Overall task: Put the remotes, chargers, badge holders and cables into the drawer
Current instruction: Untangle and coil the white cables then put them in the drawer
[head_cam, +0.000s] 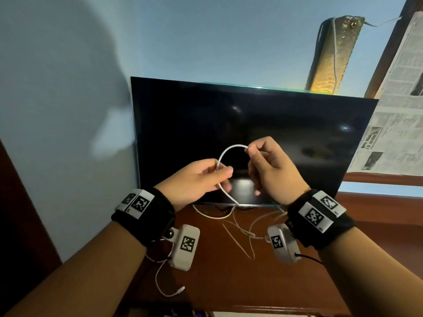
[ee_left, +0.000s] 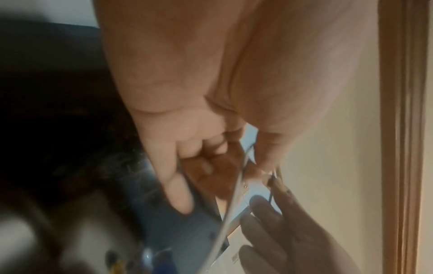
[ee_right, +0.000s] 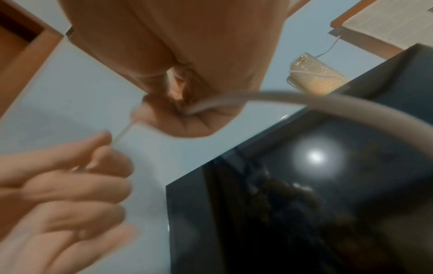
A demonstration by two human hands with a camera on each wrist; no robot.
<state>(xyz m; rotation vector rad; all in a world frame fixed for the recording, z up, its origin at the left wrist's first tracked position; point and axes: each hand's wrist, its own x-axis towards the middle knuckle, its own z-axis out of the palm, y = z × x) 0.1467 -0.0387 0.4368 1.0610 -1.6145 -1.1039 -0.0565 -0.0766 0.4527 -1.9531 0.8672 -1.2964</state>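
Hands both up in front of the dark TV screen (head_cam: 251, 133), each pinching the same white cable (head_cam: 231, 148). Left hand (head_cam: 196, 179) grips it between thumb and forefinger at about 9 o'clock of the loop; right hand (head_cam: 272, 170) pinches it at about 1 o'clock, remaining fingers curled. Cable arcs between the two grips, then drops from the left hand down to the tabletop (head_cam: 229, 277), where its slack lies in loose tangled loops at 6 o'clock below the hands. Second thin white lead with a plug end (head_cam: 180, 290) lies on the tabletop at 7 o'clock, apart from the tangle. Right wrist view: cable (ee_right: 281, 98) leaves the pinch, blurred. Left wrist view blurred; cable (ee_left: 232, 200) runs past the fingers (ee_left: 173, 183).
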